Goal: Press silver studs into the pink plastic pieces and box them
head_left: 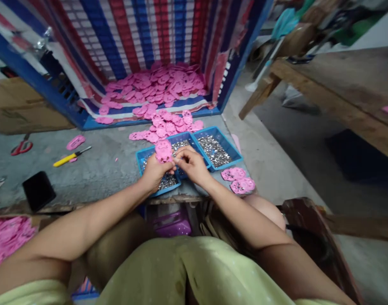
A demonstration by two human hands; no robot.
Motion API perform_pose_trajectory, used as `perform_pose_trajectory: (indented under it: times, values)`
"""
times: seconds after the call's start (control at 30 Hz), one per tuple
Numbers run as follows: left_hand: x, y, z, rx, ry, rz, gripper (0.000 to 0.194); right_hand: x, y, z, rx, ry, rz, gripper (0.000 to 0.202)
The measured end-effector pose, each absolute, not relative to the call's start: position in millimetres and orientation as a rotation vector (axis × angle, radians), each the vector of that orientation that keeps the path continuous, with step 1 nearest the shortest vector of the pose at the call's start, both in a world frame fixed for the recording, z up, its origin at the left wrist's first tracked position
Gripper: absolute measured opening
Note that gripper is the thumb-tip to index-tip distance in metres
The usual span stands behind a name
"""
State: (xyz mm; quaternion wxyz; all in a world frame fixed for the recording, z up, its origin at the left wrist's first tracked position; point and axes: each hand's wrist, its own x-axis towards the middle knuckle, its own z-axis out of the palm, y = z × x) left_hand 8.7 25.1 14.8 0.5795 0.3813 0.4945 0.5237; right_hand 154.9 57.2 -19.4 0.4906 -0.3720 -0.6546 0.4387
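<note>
Sitting at the bench, you have both hands together over the trays. Your left hand is closed on a pink piece, holding it upright by its lower edge above the left tray. Your right hand is pinched at the piece's right edge; whether a stud sits between the fingertips cannot be told.

Recommendation: keep the piece low over the tray so any dropped stud falls back in, and support it close to the spot your right fingertips work.

Piece condition: flat, bright pink, rounded outline with cut-outs, looking thin and flexible.

Beyond your hands, the middle tray and right tray hold small silvery studs. Two pink pieces lie just right of your right wrist. A phone, yellow knife and red scissors lie at left. Further back, loose pieces trail toward a pile on a striped sheet.
</note>
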Motion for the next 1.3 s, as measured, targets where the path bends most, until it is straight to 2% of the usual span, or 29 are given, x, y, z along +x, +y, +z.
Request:
perform_pose_trajectory:
  times: [0.13,0.37,0.47,1.3]
  values:
    - [7,25,18,0.874,0.984,1.172,0.036,162,58,-17,-0.839,-1.504,1.125,0.015]
    - [3,23,24,0.862,0.790,1.056,0.054,168,53,-5,-0.888,-1.554,1.018,0.014]
    - [3,23,23,0.883,0.776,1.032,0.058,168,52,-4,-0.908,-1.599,0.979,0.011]
    - [3,17,25,0.981,0.840,0.914,0.054,180,54,7,-0.917,-1.844,0.901,0.008]
